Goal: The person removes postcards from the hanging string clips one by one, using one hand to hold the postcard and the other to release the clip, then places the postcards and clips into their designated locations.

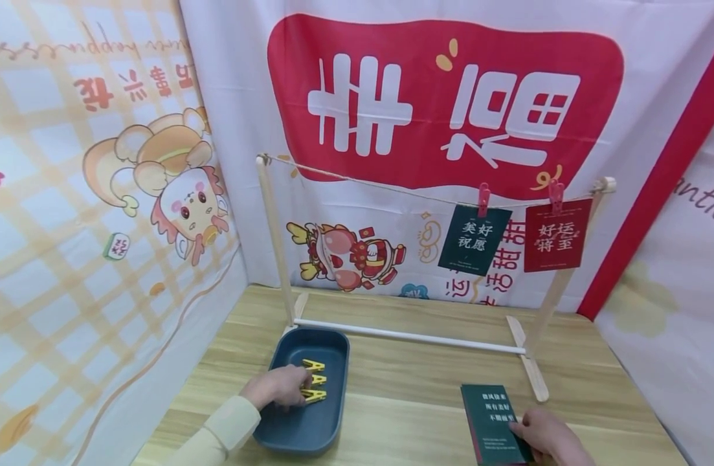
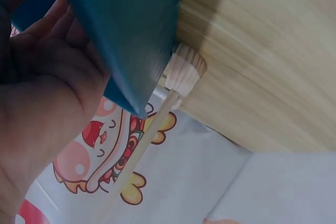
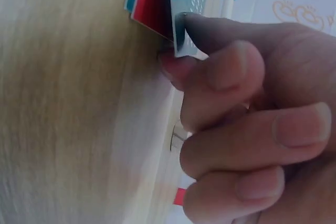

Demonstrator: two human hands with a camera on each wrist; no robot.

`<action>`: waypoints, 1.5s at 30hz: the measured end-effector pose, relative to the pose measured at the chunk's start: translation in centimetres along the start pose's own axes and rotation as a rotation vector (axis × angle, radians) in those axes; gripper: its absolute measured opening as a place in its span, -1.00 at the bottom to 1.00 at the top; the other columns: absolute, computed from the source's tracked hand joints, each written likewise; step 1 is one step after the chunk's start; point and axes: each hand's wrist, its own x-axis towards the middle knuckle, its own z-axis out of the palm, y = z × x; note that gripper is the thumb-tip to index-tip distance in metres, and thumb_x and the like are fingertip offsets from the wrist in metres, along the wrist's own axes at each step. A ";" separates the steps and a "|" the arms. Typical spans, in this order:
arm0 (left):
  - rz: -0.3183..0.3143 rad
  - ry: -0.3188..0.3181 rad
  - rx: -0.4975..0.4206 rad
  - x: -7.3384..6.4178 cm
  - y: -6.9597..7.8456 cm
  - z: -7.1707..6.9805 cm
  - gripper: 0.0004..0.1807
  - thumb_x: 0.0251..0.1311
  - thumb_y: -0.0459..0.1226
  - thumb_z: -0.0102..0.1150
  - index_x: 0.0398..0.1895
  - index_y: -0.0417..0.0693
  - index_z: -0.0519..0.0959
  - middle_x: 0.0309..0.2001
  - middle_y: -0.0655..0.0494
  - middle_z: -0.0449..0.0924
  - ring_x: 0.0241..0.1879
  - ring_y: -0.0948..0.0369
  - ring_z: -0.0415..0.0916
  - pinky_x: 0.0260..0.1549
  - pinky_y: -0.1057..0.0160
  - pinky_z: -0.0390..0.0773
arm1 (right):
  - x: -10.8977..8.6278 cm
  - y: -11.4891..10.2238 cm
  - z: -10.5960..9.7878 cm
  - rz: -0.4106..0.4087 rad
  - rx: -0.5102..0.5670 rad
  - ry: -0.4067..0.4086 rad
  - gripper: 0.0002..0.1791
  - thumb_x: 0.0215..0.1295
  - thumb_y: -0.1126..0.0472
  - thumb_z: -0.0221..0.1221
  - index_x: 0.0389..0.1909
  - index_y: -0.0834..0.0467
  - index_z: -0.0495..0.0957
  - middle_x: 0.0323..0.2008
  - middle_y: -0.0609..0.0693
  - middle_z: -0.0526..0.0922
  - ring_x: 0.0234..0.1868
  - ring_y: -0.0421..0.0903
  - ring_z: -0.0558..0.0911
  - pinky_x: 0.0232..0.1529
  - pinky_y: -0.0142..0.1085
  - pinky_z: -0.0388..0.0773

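Observation:
In the head view my left hand (image 1: 283, 385) reaches into a dark blue tray (image 1: 292, 437), its fingertips at several yellow clothespins (image 1: 316, 380) lying in a row. Whether the fingers pinch one cannot be told. The left wrist view shows the palm beside the tray's wall (image 2: 126, 30), with the fingertips hidden. My right hand (image 1: 549, 433) pinches a small stack of cards (image 1: 490, 417) by the edge, a green one with white writing on top. Red and green edges fan out below it in the right wrist view, where the other fingers (image 3: 247, 129) are curled.
Behind the tray stands a wooden frame (image 1: 275, 239) with a string (image 1: 368, 184) across its top. A green card (image 1: 473, 243) and a red card (image 1: 557, 236) hang there from pink clothespins (image 1: 483, 199). A white rod (image 1: 409, 336) joins the feet. Printed cloth (image 1: 391, 77) backs the table.

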 end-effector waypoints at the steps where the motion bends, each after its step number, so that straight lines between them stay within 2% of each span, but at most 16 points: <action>1: -0.004 -0.003 -0.003 0.0 -0.1 0.1 -0.86 0.19 -0.27 0.30 -0.23 0.05 0.55 -0.43 0.12 0.52 -0.57 0.20 0.58 -0.61 0.30 0.46 | 0.1 -0.1 0.0 0.011 -0.012 0.007 -0.59 0.35 -0.07 0.15 -0.34 0.25 0.57 -0.54 0.04 0.54 -0.53 -0.10 0.49 -0.46 -0.30 0.36; 6: 0.004 0.017 -0.017 -0.1 -0.3 0.8 -0.86 0.17 -0.29 0.31 -0.27 0.05 0.54 -0.46 0.11 0.51 -0.59 0.19 0.58 -0.63 0.29 0.45 | 0.2 -0.4 -0.2 0.034 -0.008 0.020 -0.61 0.31 -0.07 0.20 -0.30 0.24 0.55 -0.50 0.06 0.51 -0.46 -0.06 0.47 -0.41 -0.26 0.35; 16: 0.019 0.059 -0.051 0.1 -0.6 1.1 -0.91 0.22 -0.23 0.28 -0.29 0.04 0.55 -0.46 0.12 0.50 -0.61 0.20 0.55 -0.63 0.30 0.45 | -0.5 -0.5 0.0 -0.080 -0.015 0.055 -0.71 0.26 0.00 0.24 -0.41 0.17 0.55 -0.64 -0.01 0.49 -0.61 -0.13 0.42 -0.55 -0.32 0.29; 19: 0.036 0.082 -0.072 -0.1 -0.6 0.8 -0.91 0.25 -0.19 0.25 -0.31 0.04 0.55 -0.50 0.14 0.51 -0.63 0.21 0.52 -0.64 0.30 0.44 | -0.6 -0.6 -0.3 -0.083 0.016 0.048 -0.73 0.31 0.03 0.18 -0.42 0.16 0.53 -0.63 -0.01 0.48 -0.62 -0.13 0.41 -0.56 -0.32 0.29; 23: 0.066 0.165 -0.085 -0.4 -0.3 0.3 -0.87 0.28 -0.15 0.21 -0.29 0.00 0.57 -0.55 0.17 0.50 -0.66 0.25 0.47 -0.67 0.31 0.43 | -0.5 -1.2 -1.1 -0.106 0.102 0.053 -0.75 0.37 0.11 0.07 -0.43 0.17 0.53 -0.63 -0.01 0.47 -0.61 -0.12 0.41 -0.57 -0.33 0.32; 26: 0.093 0.253 -0.075 -0.4 -0.1 -0.2 -0.84 0.29 -0.13 0.20 -0.29 -0.02 0.57 -0.57 0.19 0.49 -0.66 0.28 0.44 -0.68 0.33 0.39 | -0.4 -1.6 -1.9 -0.183 0.169 0.070 -0.74 0.40 0.15 0.03 -0.42 0.21 0.54 -0.67 -0.04 0.44 -0.65 -0.14 0.40 -0.62 -0.37 0.32; 32: 0.118 0.382 -0.094 -0.5 0.1 -1.3 -0.84 0.30 -0.15 0.19 -0.28 -0.04 0.61 -0.54 0.20 0.52 -0.64 0.30 0.43 -0.64 0.32 0.39 | -0.5 -2.4 -3.4 -0.296 0.251 0.096 -0.63 0.46 0.03 0.04 -0.37 0.27 0.49 -0.64 0.00 0.48 -0.68 -0.14 0.42 -0.66 -0.36 0.39; 37: 0.076 0.431 -0.169 -0.6 0.1 -2.0 -0.85 0.34 -0.16 0.16 -0.26 -0.03 0.62 -0.51 0.19 0.52 -0.59 0.28 0.44 -0.62 0.31 0.43 | -0.8 -3.6 -4.4 -0.356 0.303 0.135 -0.56 0.44 -0.10 0.07 -0.27 0.26 0.51 -0.56 0.07 0.53 -0.62 -0.10 0.49 -0.59 -0.31 0.47; 40: 0.080 0.459 -0.189 -0.6 0.3 -2.3 -0.84 0.36 -0.14 0.13 -0.26 0.00 0.62 -0.51 0.20 0.52 -0.55 0.28 0.43 -0.59 0.31 0.43 | -1.1 -4.3 -4.8 -0.407 0.377 0.149 -0.58 0.46 -0.06 0.05 -0.23 0.27 0.49 -0.52 0.11 0.54 -0.58 -0.08 0.51 -0.56 -0.29 0.50; 45: 0.082 0.506 -0.202 -0.6 0.9 -2.6 -0.81 0.38 -0.11 0.10 -0.27 0.02 0.62 -0.50 0.21 0.50 -0.52 0.27 0.42 -0.55 0.31 0.43 | -1.7 -5.5 -5.3 -0.431 0.491 0.188 -0.56 0.44 -0.13 0.04 -0.23 0.22 0.47 -0.47 0.10 0.56 -0.53 -0.05 0.54 -0.50 -0.25 0.55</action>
